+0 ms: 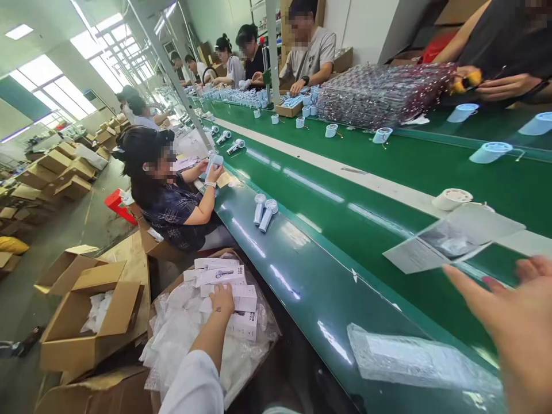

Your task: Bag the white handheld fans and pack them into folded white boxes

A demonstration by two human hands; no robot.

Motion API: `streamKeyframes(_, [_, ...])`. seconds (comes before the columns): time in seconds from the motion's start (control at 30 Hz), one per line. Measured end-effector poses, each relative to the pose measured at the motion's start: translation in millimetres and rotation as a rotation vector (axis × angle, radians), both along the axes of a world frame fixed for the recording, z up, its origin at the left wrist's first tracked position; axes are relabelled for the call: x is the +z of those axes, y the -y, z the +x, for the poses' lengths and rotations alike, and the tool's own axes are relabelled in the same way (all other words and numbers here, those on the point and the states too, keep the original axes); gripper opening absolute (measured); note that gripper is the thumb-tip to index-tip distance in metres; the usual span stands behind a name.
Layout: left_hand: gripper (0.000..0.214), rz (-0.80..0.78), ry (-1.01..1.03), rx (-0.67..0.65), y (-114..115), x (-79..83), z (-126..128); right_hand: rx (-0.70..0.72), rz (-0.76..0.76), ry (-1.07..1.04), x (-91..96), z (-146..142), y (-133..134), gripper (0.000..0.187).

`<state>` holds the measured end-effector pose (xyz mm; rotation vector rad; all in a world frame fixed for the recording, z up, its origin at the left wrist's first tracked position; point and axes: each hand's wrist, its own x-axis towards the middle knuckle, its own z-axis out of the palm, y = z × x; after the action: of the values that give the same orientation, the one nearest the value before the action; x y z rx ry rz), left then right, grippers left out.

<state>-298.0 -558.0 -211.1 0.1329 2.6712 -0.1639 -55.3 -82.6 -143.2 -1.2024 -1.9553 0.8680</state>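
My left hand (pixel 222 300) reaches down into a carton (pixel 271 336), its fingers curled over a small white box (pixel 244 299) with a printed picture. Several more white boxes (pixel 222 275) lie around it on clear bubble wrap (pixel 172 333). Over the green belt, my right hand (pixel 513 310) is blurred, fingers spread, with nothing in them. Just beyond those fingertips rests an opened white box (pixel 487 230) showing a clear plastic bag inside. Below the right hand, a bubble-wrapped package (pixel 422 359) lies on the table edge.
Two handheld fans (pixel 268 215) lie on the work ledge (pixel 297 276). A co-worker (pixel 159 190) at the left holds a similar fan. Pale blue cups (pixel 382 135) dot the green conveyor belt (pixel 353 172). Across it, other people sit by a stack of plastic-wrapped parts (pixel 379 92). Open cartons (pixel 90 322) crowd the floor.
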Motion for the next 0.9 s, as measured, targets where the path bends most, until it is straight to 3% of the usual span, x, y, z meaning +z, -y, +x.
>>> streamKeyframes(0.07, [0.067, -0.044, 0.090, -0.108, 7, 1.5, -12, -0.075, -0.049, 0.025, 9.5, 0, 55, 0.052])
streamKeyframes(0.1, [0.063, -0.052, 0.126, -0.159, 9, 3.9, -17, 0.027, -0.098, 0.029, 12.7, -5, 86, 0.043])
streamKeyframes(0.23, [0.035, -0.010, 0.206, -0.289, 16, 21.8, -34, 0.948, -0.289, 0.035, 14.1, -49, 202, 0.030])
streamKeyframes(0.27, [0.030, 0.009, 0.206, -0.293, 18, 27.7, -38, 1.105, -0.291, 0.068, 13.2, -64, 223, 0.031])
streamKeyframes(0.33, [0.030, 0.041, 0.166, -0.250, 23, 39.5, -45, 1.233, -0.243, 0.136, 11.4, -91, 252, 0.034])
streamKeyframes(0.47, [0.044, 0.093, 0.008, 0.017, 41, 53.4, -47, 1.372, -0.207, 0.214, 2.8, -116, 276, 0.042])
streamKeyframes(0.57, [0.037, 0.202, -0.054, 0.174, 49, 47.4, -32, 1.407, -0.258, 0.281, -11.5, -106, 282, 0.038])
streamKeyframes(0.67, [0.027, 0.348, -0.111, 0.210, 41, 38.3, -11, 1.392, -0.296, 0.343, -21.7, -94, 285, 0.038])
streamKeyframes(0.77, [0.019, 0.488, -0.151, 0.125, 18, 48.0, 8, 1.344, -0.294, 0.278, -15.5, -98, 280, 0.061])
streamKeyframes(0.83, [0.016, 0.580, -0.149, -0.011, -4, 72.2, 22, 1.319, -0.282, 0.247, -0.9, -106, 270, 0.091])
streamKeyframes(0.9, [0.015, 0.694, -0.153, -0.275, -30, 109.5, 40, 1.323, -0.273, 0.266, 20.0, -113, 253, 0.120])
